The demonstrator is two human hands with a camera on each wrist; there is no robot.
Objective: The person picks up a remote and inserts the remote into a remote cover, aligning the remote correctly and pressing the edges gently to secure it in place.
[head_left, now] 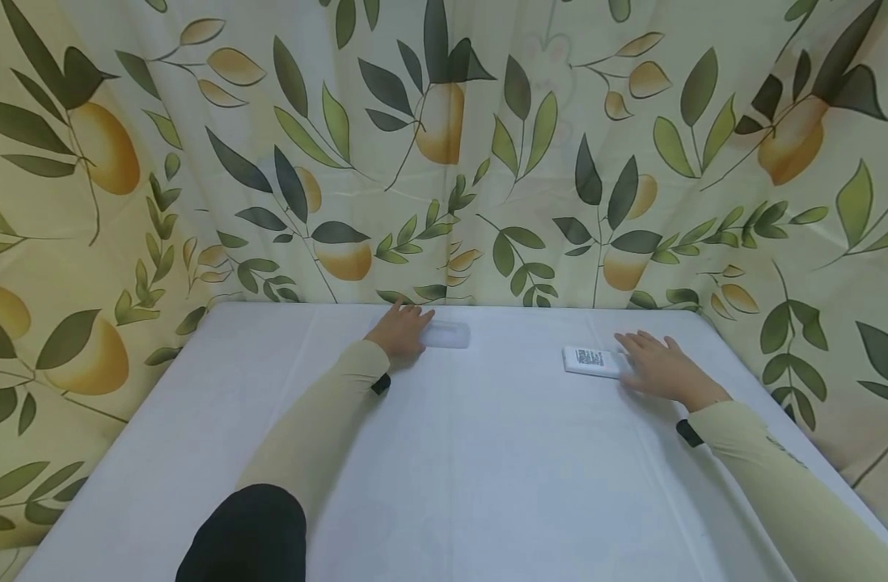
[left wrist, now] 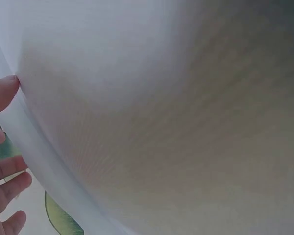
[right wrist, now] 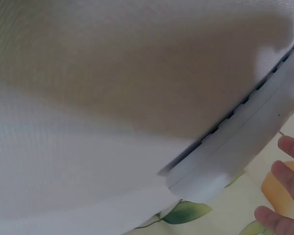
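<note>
My left hand [head_left: 402, 330] is at the left end of a clear plastic tray-like piece [head_left: 451, 335] near the table's far edge. Its fingers [left wrist: 11, 191] look spread in the left wrist view, with nothing visible between them. My right hand [head_left: 661, 372] reaches to the right end of a flat white device [head_left: 589, 361] bearing a printed code label. In the right wrist view, the white device [right wrist: 225, 152] shows a rounded end and a row of dark notches along its lower side. Extended fingers [right wrist: 290, 181] appear beside it; whether any part of the hand touches it, I cannot tell.
A white-covered table [head_left: 480, 469] stretches out beneath both arms. Behind it and at both sides hangs a curtain [head_left: 488, 162] printed with leaves and yellow fruit. A dark rounded shape [head_left: 243, 537] covers part of the left sleeve at the bottom.
</note>
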